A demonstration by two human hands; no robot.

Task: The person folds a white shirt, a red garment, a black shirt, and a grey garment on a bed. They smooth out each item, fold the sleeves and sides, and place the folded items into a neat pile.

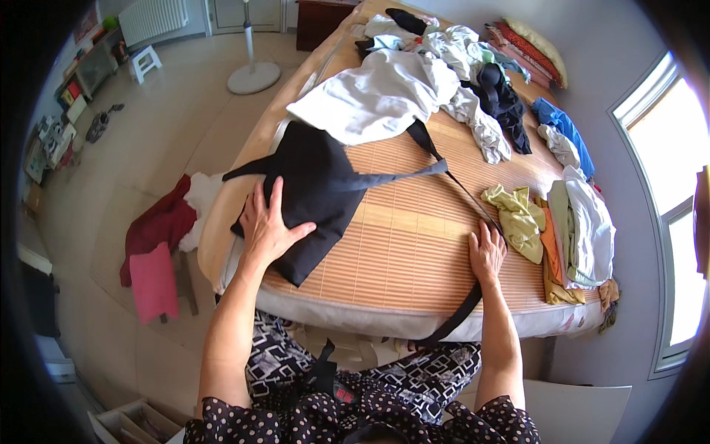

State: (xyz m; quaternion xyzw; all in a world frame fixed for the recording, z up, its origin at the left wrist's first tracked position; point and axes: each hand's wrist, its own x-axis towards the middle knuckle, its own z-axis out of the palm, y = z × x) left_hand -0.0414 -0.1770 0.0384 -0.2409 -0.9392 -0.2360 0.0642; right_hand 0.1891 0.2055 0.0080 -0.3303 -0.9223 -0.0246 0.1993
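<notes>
A black cloth item with long straps (310,185), apron-like, lies folded on the left part of a bed covered with a bamboo mat (384,251). My left hand (268,226) rests on it with the fingers spread flat. One black strap (421,175) stretches right from the cloth. It runs on past my right hand and hangs over the bed's front edge. My right hand (488,255) lies on the mat across this strap, fingers stretched out. A white garment (377,92) is spread just beyond the black cloth.
Jumbled clothes (458,55) cover the bed's far end. A yellow-green cloth (514,218) and a folded clothes stack (584,229) lie at the right, near the window (677,207). Red and pink clothes (155,274) hang over a stool at the left. A fan base (254,78) stands beyond.
</notes>
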